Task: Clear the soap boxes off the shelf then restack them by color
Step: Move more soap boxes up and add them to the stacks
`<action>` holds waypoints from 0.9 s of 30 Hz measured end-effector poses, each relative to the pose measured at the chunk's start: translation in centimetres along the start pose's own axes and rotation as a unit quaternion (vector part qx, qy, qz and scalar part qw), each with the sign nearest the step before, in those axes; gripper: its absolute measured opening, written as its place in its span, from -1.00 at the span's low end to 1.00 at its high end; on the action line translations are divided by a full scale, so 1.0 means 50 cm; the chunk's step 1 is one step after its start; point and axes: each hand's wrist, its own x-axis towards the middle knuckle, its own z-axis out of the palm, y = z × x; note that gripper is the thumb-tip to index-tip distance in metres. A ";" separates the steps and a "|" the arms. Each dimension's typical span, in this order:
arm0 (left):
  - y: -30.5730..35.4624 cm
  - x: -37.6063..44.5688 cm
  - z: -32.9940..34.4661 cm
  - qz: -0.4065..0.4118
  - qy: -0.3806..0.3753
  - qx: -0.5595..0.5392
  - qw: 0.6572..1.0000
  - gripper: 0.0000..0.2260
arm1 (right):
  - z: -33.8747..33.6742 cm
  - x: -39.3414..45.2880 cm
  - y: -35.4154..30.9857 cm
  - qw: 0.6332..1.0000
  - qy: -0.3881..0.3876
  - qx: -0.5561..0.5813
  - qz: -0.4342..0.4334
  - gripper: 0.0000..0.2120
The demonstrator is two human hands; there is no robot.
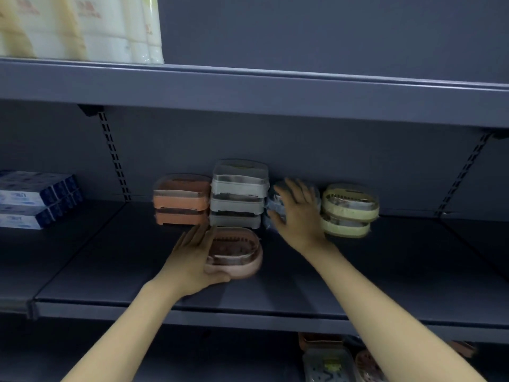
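On the middle shelf (137, 271), against the back wall, stand stacks of soap boxes: two orange ones (180, 199), three grey ones (238, 194), a blue-grey stack (275, 205) and two yellow ones (348, 210). In front of the grey stack lies a pink oval soap box (237, 252). My left hand (192, 260) grips its left end, thumb under the front edge. My right hand (298, 213) lies with spread fingers over the blue-grey stack and hides most of it; the hand is blurred.
Blue and white cartons (35, 199) are stacked at the shelf's left end. Cream packs (82, 26) stand on the upper shelf at left. More soap boxes (327, 359) lie on the lower shelf at bottom right. Slotted uprights run down the back wall.
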 end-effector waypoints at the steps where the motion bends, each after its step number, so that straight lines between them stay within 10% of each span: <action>1: -0.003 -0.003 0.000 0.004 0.006 -0.021 1.000 0.09 | 0.000 -0.014 -0.020 1.000 0.002 0.023 -0.018 -0.54; 7: 0.008 -0.013 0.003 0.052 0.060 -0.169 0.982 -0.22 | 0.027 -0.090 -0.131 0.973 -0.193 0.055 -0.115 -0.45; 27: 0.348 0.090 0.117 0.189 0.045 -0.078 0.978 -0.27 | -0.146 -0.261 0.139 0.986 -0.155 -0.021 0.053 -0.52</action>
